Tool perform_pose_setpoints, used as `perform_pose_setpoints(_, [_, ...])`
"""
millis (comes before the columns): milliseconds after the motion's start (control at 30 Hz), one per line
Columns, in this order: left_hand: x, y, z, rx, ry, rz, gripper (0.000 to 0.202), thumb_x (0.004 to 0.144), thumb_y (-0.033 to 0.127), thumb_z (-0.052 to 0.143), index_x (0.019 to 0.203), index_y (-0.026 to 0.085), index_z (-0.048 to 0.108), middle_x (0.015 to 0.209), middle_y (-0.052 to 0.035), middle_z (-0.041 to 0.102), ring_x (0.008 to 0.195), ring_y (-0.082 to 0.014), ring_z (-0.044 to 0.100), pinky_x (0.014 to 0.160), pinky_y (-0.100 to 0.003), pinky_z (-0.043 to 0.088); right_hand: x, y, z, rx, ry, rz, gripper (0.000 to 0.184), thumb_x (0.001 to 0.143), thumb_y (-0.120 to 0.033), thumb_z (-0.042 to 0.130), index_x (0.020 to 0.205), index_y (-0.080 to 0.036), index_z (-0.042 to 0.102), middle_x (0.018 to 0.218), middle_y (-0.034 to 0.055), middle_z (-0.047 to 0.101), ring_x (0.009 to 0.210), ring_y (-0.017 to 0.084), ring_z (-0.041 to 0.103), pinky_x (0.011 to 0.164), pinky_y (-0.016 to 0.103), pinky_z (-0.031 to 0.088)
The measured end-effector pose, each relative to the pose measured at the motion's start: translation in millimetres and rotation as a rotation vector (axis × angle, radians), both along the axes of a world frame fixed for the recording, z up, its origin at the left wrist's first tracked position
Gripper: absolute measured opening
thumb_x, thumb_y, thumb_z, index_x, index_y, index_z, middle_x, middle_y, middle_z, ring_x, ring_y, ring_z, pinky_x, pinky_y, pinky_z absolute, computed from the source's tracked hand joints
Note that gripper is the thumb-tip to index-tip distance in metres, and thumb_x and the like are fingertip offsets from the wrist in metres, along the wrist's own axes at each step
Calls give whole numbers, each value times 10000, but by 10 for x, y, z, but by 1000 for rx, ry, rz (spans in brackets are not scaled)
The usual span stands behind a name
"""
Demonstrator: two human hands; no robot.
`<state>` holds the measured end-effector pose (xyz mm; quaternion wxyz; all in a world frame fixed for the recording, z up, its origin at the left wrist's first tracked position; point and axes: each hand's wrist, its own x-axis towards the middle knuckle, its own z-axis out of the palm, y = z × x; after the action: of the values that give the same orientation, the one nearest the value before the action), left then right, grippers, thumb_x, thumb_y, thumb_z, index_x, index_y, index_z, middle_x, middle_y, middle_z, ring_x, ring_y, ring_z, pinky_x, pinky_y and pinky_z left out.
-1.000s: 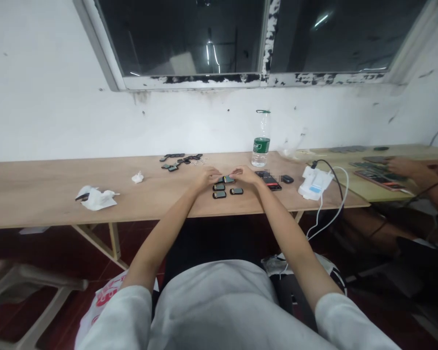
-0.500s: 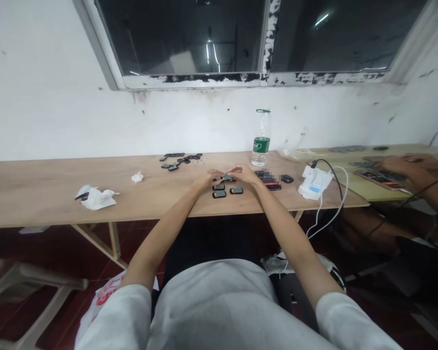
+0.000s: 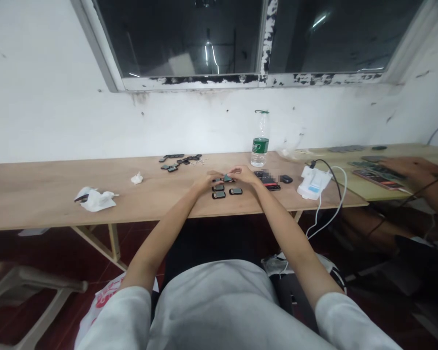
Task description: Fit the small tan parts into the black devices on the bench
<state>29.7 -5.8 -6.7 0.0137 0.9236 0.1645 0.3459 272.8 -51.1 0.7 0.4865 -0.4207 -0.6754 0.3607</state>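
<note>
My left hand (image 3: pixel 206 180) and my right hand (image 3: pixel 244 173) come together over the wooden table. Between their fingertips is a small black case with a green circuit board (image 3: pixel 228 178), like a key fob half. The right fingers pinch it, and the left thumb and fingers close in on its left side. Part of it is hidden by the fingers. Just in front lie similar cases, one at the near left (image 3: pixel 219 195), one to the right (image 3: pixel 235 191) and one behind (image 3: pixel 218 187). Another dark case shows partly under the left hand.
Farther back lie several black cases (image 3: pixel 184 160) and tiny pale pieces. A water bottle (image 3: pixel 260 146), a dark phone-like device (image 3: pixel 269 181), a black fob-like object (image 3: pixel 285 179) and a white power strip with cables (image 3: pixel 314 182) stand right. Crumpled tissues (image 3: pixel 99 199) lie left. Another person's hand (image 3: pixel 401 165) works far right.
The view has shifted very slightly. My hands stay in nearly the same place, with the green-and-black case turned a little between the fingers. The other person's hands at the right have moved.
</note>
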Motion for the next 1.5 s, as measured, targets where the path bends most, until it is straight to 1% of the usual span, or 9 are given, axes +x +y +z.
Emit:
perform_pose_setpoints(100, [-28, -22, 30, -69, -58, 59, 255, 982, 341, 651, 1097, 154, 782, 1153, -106, 788, 1012, -232, 743, 938, -344, 595, 19, 22, 1, -16, -29, -35, 341, 716, -423, 877, 851, -160, 707, 735, 41, 755, 649, 168, 693, 625, 260, 554])
perform_pose_setpoints(267, [-306, 27, 172, -281, -293, 342, 240, 956, 270, 647, 1103, 121, 764, 1137, -115, 788, 904, -199, 734, 878, -326, 602, 108, 75, -33, -30, -108, -119, 193, 783, -312, 788, 775, -156, 675, 671, 24, 719, 596, 157, 683, 631, 250, 540])
perform_pose_setpoints(400, [-651, 101, 264, -395, -261, 434, 216, 888, 313, 737, 918, 102, 770, 950, -118, 805, 835, -221, 732, 846, -354, 603, 177, 66, -68, -51, -252, -152, 124, 773, -257, 764, 761, -146, 710, 616, 18, 700, 570, 160, 655, 618, 246, 521])
perform_pose_setpoints(567, [-857, 119, 229, -549, -151, 451, 228, 685, 351, 878, 735, 146, 790, 767, -94, 794, 728, -261, 733, 695, -336, 590, 200, 16, -57, -46, -399, -162, 107, 785, -250, 744, 769, -144, 749, 690, 43, 740, 636, 177, 656, 637, 247, 501])
perform_pose_setpoints(767, [-864, 162, 153, -763, -120, 356, 360, 540, 433, 940, 755, 170, 819, 935, -124, 820, 888, -301, 750, 782, -361, 599, 172, -36, -17, -13, -501, -184, 111, 813, -247, 746, 778, -149, 707, 804, 67, 766, 735, 185, 674, 671, 233, 490])
perform_pose_setpoints(1133, [-824, 138, 140, -756, -116, 262, 503, 541, 491, 951, 901, 164, 825, 951, -132, 817, 884, -293, 746, 797, -385, 609, 135, -110, 32, 14, -547, -192, 193, 816, -325, 770, 750, -159, 698, 805, 65, 767, 743, 189, 666, 685, 240, 498])
perform_pose_setpoints(1333, [-604, 27, 127, -535, -187, 235, 416, 715, 524, 862, 921, 166, 804, 1124, -160, 775, 900, -270, 738, 773, -381, 615, 206, -147, 189, 112, -291, -67, 173, 812, -326, 731, 817, -154, 743, 859, 70, 791, 833, 223, 704, 780, 293, 549])
perform_pose_setpoints(1400, [-492, -21, 118, -395, -146, 139, 356, 801, 512, 806, 931, 180, 803, 1111, -155, 764, 998, -279, 718, 870, -414, 602, 286, -204, 249, 91, -307, -31, 187, 785, -344, 769, 839, -164, 779, 865, 66, 804, 846, 242, 718, 781, 307, 557])
perform_pose_setpoints(1500, [-358, -69, 91, -340, -82, 76, 302, 842, 493, 779, 892, 196, 809, 1034, -129, 755, 1015, -271, 698, 949, -430, 573, 375, -325, 284, -43, -469, 55, 192, 679, -316, 882, 819, -198, 823, 835, 53, 814, 810, 257, 732, 722, 294, 550])
